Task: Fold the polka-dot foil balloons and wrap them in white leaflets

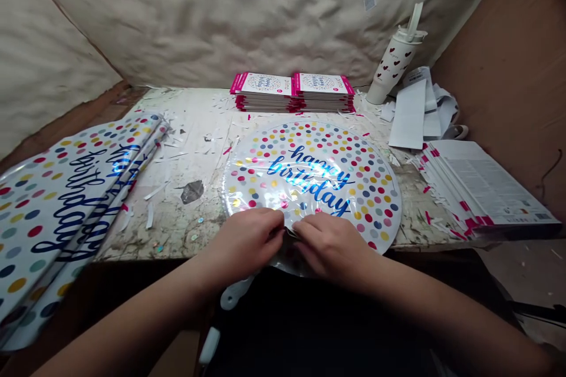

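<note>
Foil balloon (312,179) pinched by fingers of left hand (243,244) and right hand (331,247)

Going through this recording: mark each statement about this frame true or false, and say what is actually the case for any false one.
1. The left hand and right hand both pinch the lower edge of a round foil balloon. True.
2. The balloon's blue lettering reads "happy birthday". True.
3. The heart-patterned tumbler lies on its side. False: it stands on its base.
4. The packaged balloons at the back form one stack. False: they form two stacks side by side.
5. Folded foil balloons lie to the person's left. True.
</note>
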`<state>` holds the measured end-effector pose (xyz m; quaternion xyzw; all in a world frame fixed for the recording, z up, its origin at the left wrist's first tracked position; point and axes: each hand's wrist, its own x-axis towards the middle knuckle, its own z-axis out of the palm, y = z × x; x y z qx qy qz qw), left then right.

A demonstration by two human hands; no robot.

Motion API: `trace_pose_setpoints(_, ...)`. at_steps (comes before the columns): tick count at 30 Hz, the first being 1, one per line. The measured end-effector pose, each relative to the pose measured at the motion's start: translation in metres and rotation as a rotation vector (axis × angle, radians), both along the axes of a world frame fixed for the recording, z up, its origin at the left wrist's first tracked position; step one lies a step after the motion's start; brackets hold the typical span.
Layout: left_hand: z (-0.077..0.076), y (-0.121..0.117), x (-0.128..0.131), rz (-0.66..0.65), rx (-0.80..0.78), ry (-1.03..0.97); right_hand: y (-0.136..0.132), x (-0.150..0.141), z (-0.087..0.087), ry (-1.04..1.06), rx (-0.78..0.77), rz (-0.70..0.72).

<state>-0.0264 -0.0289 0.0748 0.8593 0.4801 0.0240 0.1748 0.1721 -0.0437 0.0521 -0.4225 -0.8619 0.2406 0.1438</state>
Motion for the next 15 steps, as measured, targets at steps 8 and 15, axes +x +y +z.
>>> trace_pose_setpoints(8, -0.007, -0.01, -0.012, 0.027, -0.054, -0.018, 0.035, -0.011, -0.016, 0.053, -0.533, -0.004)
trace_pose_setpoints(15, -0.014, -0.008, -0.015, 0.107, -0.02, 0.038, 0.038, -0.003, -0.033, 0.677, -1.159, -0.206)
